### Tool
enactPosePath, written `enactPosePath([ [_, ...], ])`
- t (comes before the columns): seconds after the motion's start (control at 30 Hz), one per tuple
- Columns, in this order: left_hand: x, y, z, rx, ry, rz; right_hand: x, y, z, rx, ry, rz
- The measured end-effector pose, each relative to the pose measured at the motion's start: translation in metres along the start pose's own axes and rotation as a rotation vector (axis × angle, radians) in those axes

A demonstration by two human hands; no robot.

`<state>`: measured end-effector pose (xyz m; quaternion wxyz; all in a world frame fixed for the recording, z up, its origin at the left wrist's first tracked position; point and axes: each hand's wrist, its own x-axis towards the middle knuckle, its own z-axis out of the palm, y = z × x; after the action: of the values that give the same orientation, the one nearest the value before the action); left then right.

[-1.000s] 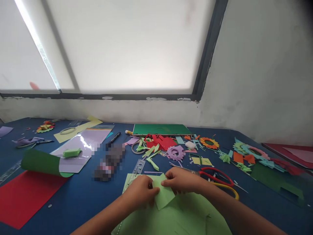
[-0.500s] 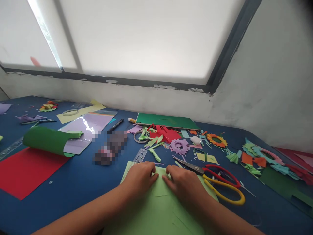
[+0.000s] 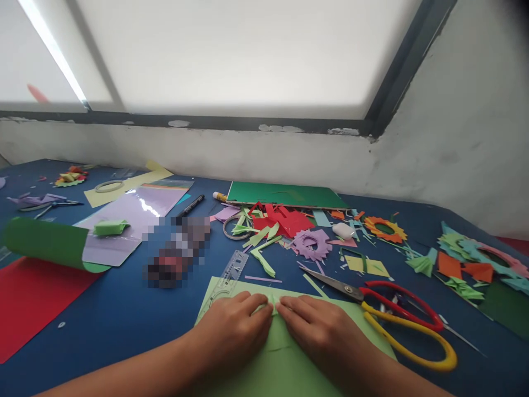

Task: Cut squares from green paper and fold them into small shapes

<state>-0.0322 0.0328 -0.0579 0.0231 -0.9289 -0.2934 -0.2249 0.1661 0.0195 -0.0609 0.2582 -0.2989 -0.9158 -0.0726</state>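
My left hand (image 3: 239, 325) and my right hand (image 3: 316, 324) meet over a light green paper sheet (image 3: 285, 366) at the table's front. Fingers of both are closed on a small folded light green paper piece (image 3: 273, 303), mostly hidden by the fingertips. Just beyond my left hand, a clear plastic ruler (image 3: 233, 271) lies partly on the sheet. Scissors (image 3: 351, 292) with one red and one yellow handle rest to the right of my right hand, blades apart, pointing away to the left.
Paper scraps, including red paper pieces (image 3: 285, 221) and a purple paper ring (image 3: 312, 244), lie beyond my hands. A green board (image 3: 285, 194) is near the wall. At left are a red sheet (image 3: 41, 300), a curled green sheet (image 3: 45, 245) and a black marker (image 3: 190, 206).
My hands have come closer together, fingertips now nearly touching around the small green piece. The view has shifted and tilted down slightly.
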Motion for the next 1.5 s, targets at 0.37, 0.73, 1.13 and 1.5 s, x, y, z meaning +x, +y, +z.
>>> enactPosePath([
  [0.37,0.004,-0.007,-0.002,-0.028,0.041,0.112,-0.001,0.005,0.004,0.118,0.022,0.044],
  [0.73,0.002,-0.016,-0.005,0.005,-0.069,0.222,-0.002,0.005,0.003,0.163,0.036,0.066],
  [1.13,0.004,-0.019,-0.009,-0.044,-0.122,0.271,0.001,0.006,0.000,0.234,0.035,0.117],
  [1.5,0.005,-0.025,-0.009,-0.101,-0.142,0.259,-0.002,0.009,0.001,0.337,0.001,0.184],
])
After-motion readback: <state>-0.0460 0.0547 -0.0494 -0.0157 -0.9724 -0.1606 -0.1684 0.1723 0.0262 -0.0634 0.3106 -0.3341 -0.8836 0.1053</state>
